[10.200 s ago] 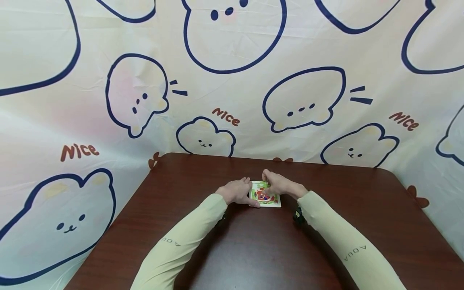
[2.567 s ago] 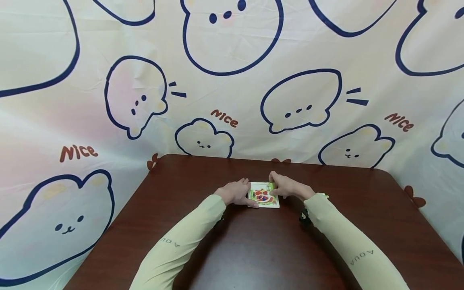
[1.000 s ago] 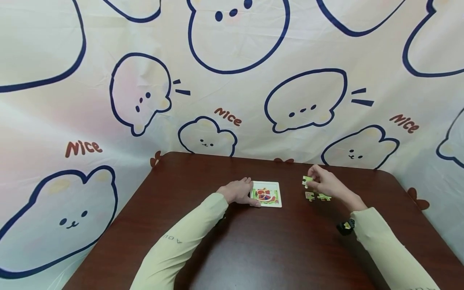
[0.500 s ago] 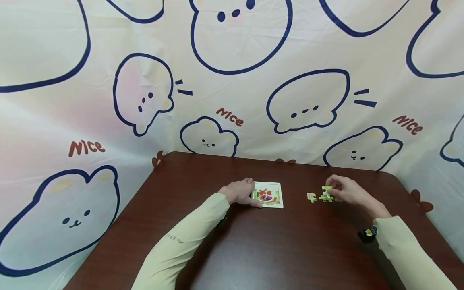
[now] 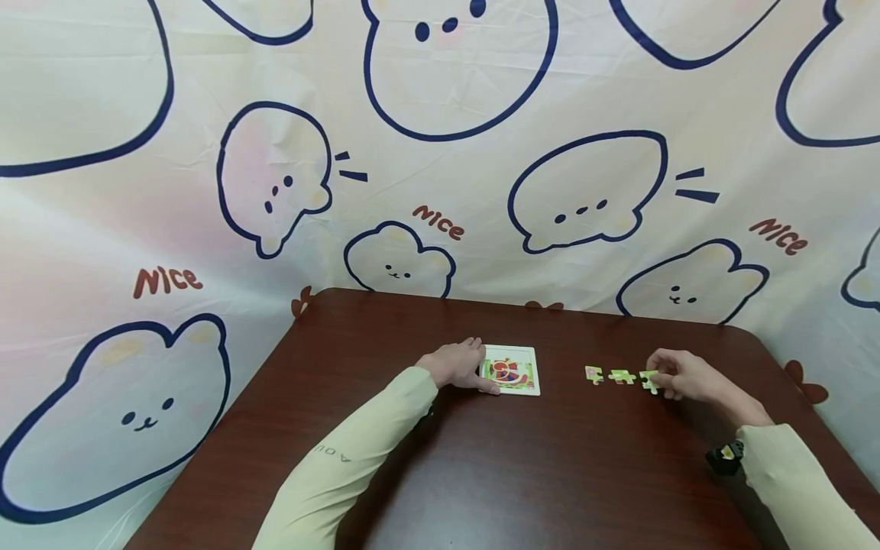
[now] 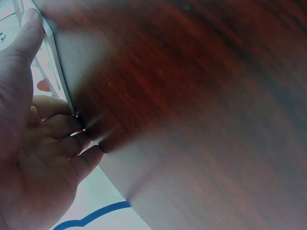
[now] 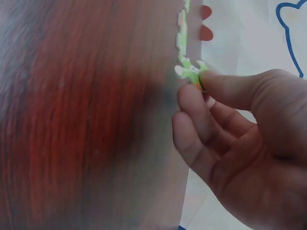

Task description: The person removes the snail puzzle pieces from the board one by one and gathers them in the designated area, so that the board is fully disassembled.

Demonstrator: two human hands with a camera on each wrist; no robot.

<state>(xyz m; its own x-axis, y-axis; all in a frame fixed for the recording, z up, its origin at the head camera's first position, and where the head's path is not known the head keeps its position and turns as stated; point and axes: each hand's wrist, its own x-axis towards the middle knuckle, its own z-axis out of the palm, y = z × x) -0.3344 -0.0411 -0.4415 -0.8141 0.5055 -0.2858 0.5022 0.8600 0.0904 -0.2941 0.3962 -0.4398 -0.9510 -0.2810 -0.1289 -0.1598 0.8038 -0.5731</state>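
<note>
A square jigsaw puzzle in a white frame (image 5: 529,352) lies flat at mid-table, with a red and green picture and a plain white strip along its far side. My left hand (image 5: 455,365) holds the frame by its left side, thumb at the near edge, as the left wrist view shows close up. To the right, my right hand (image 5: 690,376) pinches a green puzzle piece (image 5: 648,380) between thumb and fingers, low over the table. Beside it, to the left, lie a second green piece (image 5: 622,376) and a green and pink piece (image 5: 593,374), apart from each other.
The dark brown wooden table (image 5: 481,473) ends at a pale cloth backdrop (image 5: 474,183) printed with cartoon bears, behind and on both sides. A dark wrist device (image 5: 725,458) sits at my right wrist.
My right hand has left the puzzle frame and carried a green piece rightward, past two loose pieces, to the row's right end. The frame's far strip turned bare. My left hand stays put.
</note>
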